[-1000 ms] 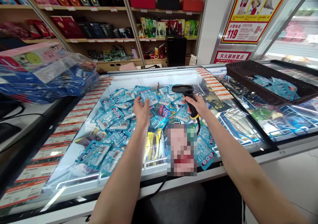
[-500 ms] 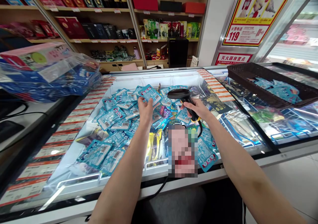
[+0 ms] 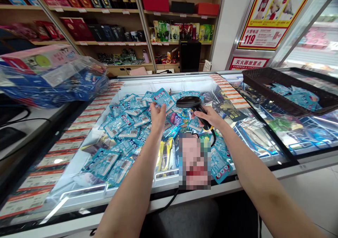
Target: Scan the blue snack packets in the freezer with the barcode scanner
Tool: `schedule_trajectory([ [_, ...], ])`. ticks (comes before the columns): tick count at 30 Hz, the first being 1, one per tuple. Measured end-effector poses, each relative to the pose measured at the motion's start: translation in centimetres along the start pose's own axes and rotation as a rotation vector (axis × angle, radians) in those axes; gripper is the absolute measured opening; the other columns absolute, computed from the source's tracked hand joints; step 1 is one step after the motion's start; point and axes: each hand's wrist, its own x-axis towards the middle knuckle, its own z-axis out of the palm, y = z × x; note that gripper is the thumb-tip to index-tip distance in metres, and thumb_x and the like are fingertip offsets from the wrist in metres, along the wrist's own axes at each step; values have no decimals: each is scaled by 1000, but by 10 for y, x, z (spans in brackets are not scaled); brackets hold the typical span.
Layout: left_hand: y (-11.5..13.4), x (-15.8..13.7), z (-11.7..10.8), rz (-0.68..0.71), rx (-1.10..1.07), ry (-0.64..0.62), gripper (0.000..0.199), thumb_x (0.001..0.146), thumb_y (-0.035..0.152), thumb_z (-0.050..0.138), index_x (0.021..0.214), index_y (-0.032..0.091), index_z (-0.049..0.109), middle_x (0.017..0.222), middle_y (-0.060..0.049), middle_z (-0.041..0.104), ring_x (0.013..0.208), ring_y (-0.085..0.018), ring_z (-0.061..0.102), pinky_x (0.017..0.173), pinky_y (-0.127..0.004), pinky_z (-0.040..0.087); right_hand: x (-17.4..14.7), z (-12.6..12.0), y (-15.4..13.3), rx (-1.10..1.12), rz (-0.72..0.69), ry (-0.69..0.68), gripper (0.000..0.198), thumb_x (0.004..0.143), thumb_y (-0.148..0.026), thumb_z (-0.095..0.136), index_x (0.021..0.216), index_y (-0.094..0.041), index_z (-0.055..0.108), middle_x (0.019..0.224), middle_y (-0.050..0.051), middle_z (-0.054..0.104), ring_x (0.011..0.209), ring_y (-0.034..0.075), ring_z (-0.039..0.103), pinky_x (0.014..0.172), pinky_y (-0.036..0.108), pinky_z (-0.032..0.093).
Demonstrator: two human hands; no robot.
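My left hand (image 3: pixel 158 114) is closed on the lower edge of a blue snack packet (image 3: pixel 163 99), thumb on its front. The packet is tilted, its white barcode patch towards the right. My right hand (image 3: pixel 207 117) grips the handle of a black barcode scanner (image 3: pixel 188 101), whose head points left towards that packet. A dark cable hangs from the scanner's handle. Many similar blue packets (image 3: pixel 118 125) lie heaped on the glass top of the freezer (image 3: pixel 79 160) around and below my left hand. More blue packets (image 3: pixel 220 164) lie under my right forearm.
A brown basket (image 3: pixel 277 93) with blue packets stands at the right. Plastic-wrapped boxes (image 3: pixel 52 76) sit at the left. A blurred-out pink item (image 3: pixel 194 160) lies at the freezer's front edge. Stocked shelves (image 3: pixel 105 11) line the back.
The held packet and my left hand have shifted slightly right and turned a little. The scanner's head has moved slightly left and down, closer to the packet.
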Motion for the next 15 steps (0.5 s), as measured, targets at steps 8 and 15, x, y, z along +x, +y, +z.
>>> schedule_trajectory([
  [8,-4,1,0,43,96,-32,40,83,40,66,109,24,39,89,-1,61,85,-17,67,81,-40,59,-1,1,-2,2,4,1,41,82,-56,67,96,-17,62,93,7,72,47,10,56,45,26,46],
  [15,11,10,-24,326,764,174,32,91,29,51,120,15,50,102,-12,67,99,-25,66,97,-45,49,2,-2,7,-19,47,174,45,81,-60,65,90,-17,64,92,8,73,45,11,56,42,26,45],
])
